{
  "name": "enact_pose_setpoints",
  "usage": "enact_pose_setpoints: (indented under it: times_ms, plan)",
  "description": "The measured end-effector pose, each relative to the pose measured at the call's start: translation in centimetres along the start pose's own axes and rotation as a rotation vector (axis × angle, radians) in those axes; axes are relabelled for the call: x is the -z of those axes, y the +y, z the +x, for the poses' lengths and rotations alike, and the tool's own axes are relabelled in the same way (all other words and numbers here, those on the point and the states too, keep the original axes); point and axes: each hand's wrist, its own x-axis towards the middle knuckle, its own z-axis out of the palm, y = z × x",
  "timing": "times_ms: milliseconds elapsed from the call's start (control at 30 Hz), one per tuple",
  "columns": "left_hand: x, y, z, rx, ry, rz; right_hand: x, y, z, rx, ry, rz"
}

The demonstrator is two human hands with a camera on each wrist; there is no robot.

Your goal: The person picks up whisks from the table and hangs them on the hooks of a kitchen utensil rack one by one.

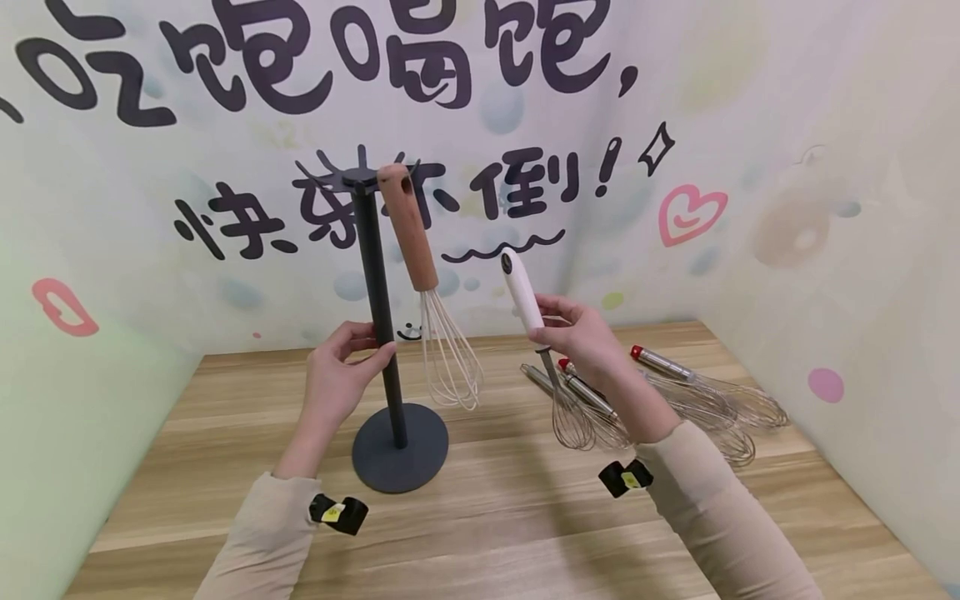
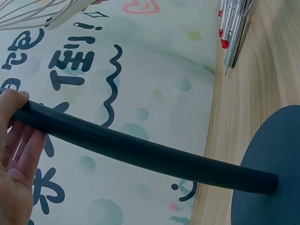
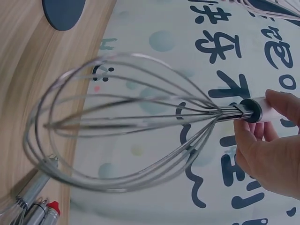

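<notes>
A dark utensil stand [image 1: 378, 300] with a round base and hooks at its top is upright on the table. My left hand [image 1: 341, 371] grips its pole about midway, thumb on one side and fingers on the other, as the left wrist view also shows. From one of the hooks hangs a whisk with a wooden handle [image 1: 408, 229] and pale wires. To the right, my right hand [image 1: 577, 337] pinches a white-handled whisk [image 1: 521, 287] by the handle, its wire loops [image 3: 126, 124] pointing down, above the table and apart from the stand.
Several metal whisks [image 1: 697, 392], some with red handle ends, lie in a group at the table's back right, partly behind my right forearm. A printed wall [image 1: 480, 275] closes off the back. Side walls stand left and right of the wooden table [image 1: 480, 517].
</notes>
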Motion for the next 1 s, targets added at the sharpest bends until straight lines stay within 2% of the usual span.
enact_pose_setpoints:
  times_ms: [267,467,667,900,1000]
  plan:
    - [0.1,0.5,0.0,0.038,-0.005,-0.002,-0.3,-1.0,-0.5,0.04,0.006,-0.003]
    - [0.1,1.2,-0.1,0.057,-0.042,0.025,-0.5,-1.8,-0.8,0.051,-0.007,0.03]
    - [0.3,2.0,-0.4,0.065,-0.073,-0.012,-0.7,-2.7,-1.0,0.063,-0.026,0.053]
    - [0.2,3.2,-0.2,-0.004,0.002,-0.081,-0.9,-4.0,-1.5,0.066,-0.016,0.105]
    - [0.2,3.7,-0.2,-0.009,0.027,-0.105,-0.9,-4.5,-1.7,0.081,-0.019,0.107]
